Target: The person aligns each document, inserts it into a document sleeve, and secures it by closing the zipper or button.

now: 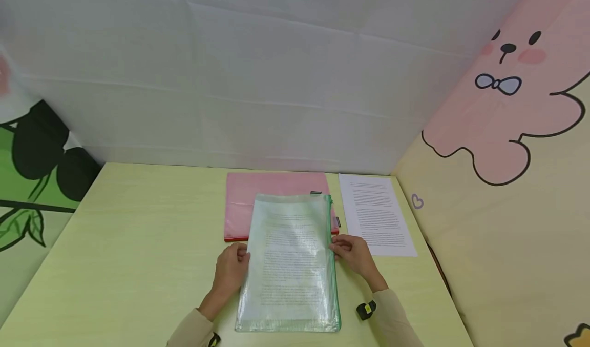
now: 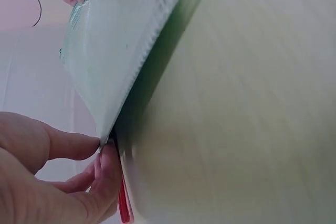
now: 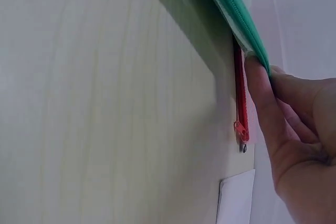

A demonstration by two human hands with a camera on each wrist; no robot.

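Observation:
A clear mesh zipper pouch with a green zipper along its right side holds a printed sheet, its text showing through the plastic. My left hand pinches the pouch's left edge between thumb and fingers; in the left wrist view that hand grips it above the table. On the opposite side my right hand pinches the zipper edge, and the right wrist view shows thumb and finger on the green zipper. The pouch's far end overlaps a pink zipper pouch with a red zipper.
A printed paper sheet lies at the right rear of the pale yellow table. White fabric rises behind the table, and a wall with a cartoon bear stands at the right.

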